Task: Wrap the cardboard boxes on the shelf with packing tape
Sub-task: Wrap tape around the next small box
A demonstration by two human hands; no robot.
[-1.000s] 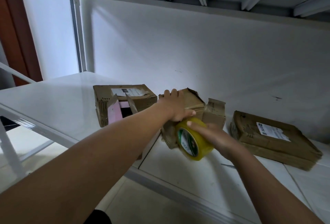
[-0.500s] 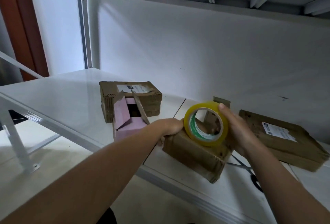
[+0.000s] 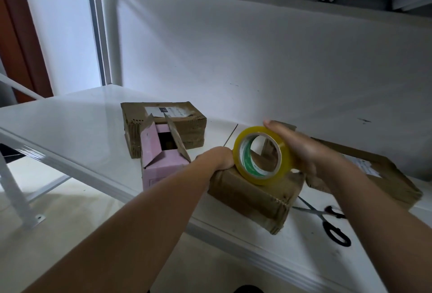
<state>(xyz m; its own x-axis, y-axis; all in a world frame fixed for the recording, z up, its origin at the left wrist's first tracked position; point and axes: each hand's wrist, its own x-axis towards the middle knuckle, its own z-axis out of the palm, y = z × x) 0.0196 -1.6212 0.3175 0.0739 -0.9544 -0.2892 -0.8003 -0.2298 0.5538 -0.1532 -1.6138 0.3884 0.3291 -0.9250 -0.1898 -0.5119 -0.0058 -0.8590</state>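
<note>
Nearest, at the shelf's (image 3: 70, 129) front edge, the small cardboard box (image 3: 252, 195) lies with its long axis slanting from near right to far left. The left hand (image 3: 218, 158) grips its far-left end, fingers curled out of sight. The yellow packing tape roll (image 3: 263, 155) stands on edge on the box top, its open core facing the camera — the right hand (image 3: 301, 150) holds its far rim. Scissors (image 3: 332, 225) lie right, blades partly hidden behind the box. Further back: an open pink carton (image 3: 161, 166), a labelled box (image 3: 163, 124), and a flat parcel (image 3: 385, 176) partly hidden by the right arm.
</note>
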